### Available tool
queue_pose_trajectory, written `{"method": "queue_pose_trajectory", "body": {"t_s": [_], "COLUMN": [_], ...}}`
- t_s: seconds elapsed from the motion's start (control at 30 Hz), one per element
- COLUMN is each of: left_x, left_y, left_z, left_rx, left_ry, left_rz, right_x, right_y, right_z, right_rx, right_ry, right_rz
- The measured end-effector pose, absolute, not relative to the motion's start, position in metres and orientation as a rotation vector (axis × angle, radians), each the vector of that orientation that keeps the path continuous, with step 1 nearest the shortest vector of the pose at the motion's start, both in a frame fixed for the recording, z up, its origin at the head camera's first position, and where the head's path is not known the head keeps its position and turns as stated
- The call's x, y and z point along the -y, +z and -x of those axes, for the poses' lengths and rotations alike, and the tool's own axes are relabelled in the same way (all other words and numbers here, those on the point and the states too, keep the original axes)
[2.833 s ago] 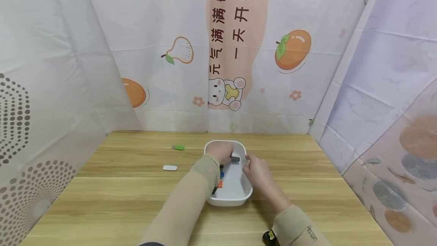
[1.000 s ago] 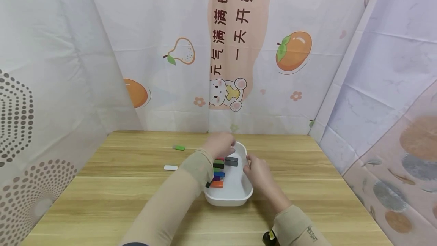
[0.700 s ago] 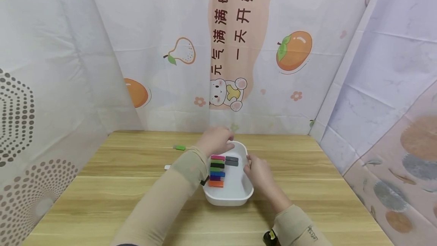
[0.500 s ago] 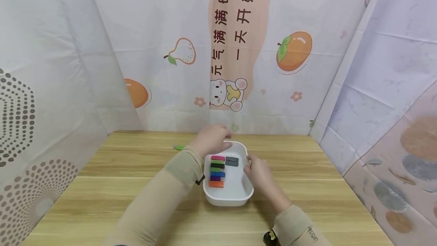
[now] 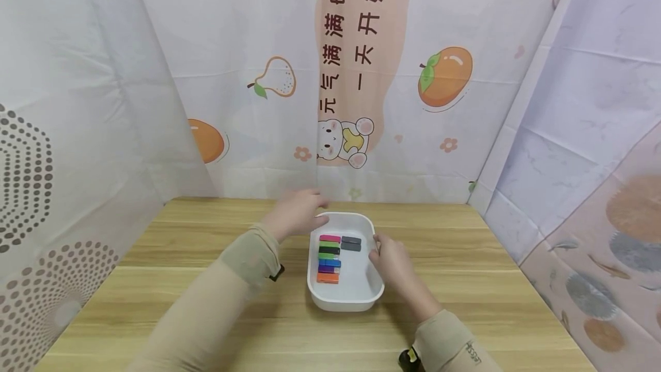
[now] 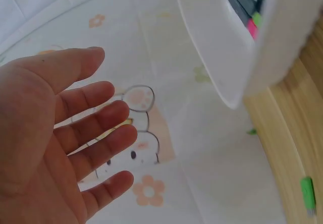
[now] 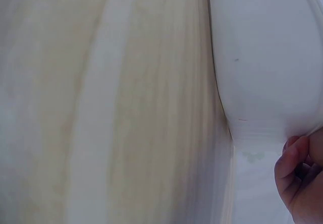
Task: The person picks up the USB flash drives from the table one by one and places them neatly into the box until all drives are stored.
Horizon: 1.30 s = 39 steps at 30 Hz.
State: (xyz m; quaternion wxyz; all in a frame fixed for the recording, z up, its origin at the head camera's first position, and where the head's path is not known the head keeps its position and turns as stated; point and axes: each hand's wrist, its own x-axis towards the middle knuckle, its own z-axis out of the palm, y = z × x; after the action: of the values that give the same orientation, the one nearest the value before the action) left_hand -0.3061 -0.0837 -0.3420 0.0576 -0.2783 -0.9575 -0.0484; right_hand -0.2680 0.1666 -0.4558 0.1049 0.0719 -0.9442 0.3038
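Note:
My left hand [image 5: 295, 214] hovers at the tray's far left corner. In the left wrist view its fingers are spread and hold nothing. My right hand [image 5: 395, 264] pinches the right rim of the white plastic tray [image 5: 345, 305] between thumb and fingers. Inside, several USB flash drives lie in a column on the left, from a pink USB flash drive [image 5: 329, 239] at the far end to an orange USB flash drive [image 5: 327, 278] nearest me. Two grey USB flash drives [image 5: 351, 244] lie side by side to their right. A green USB flash drive [image 6: 307, 192] lies on the table outside the tray.
The tray stands on a wood-grain table [image 5: 449, 234], toward its far edge. Printed curtains [image 5: 248, 148] hang behind the table and at both sides. A black strapped device [image 5: 409, 359] shows at my right wrist. My left arm covers part of the table's left side.
My left hand has come up from the grey flash drives inside the tray and moved left past its rim, opening. The arm now hides the green and white pieces. My right hand stays put.

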Motion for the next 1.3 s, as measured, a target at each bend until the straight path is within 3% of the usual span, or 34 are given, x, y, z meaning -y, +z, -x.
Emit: {"method": "queue_pose_trajectory", "body": {"t_s": [1.3], "left_x": [0.195], "left_y": [-0.392], "left_z": [0.304], "left_rx": [3.124], "left_ry": [-0.327], "left_rz": [0.694], "right_x": [-0.167], "right_y": [-0.458], "right_z": [0.269], "right_rx": [2.777], "right_ry": [0.868], "right_rz": [-0.220]}}
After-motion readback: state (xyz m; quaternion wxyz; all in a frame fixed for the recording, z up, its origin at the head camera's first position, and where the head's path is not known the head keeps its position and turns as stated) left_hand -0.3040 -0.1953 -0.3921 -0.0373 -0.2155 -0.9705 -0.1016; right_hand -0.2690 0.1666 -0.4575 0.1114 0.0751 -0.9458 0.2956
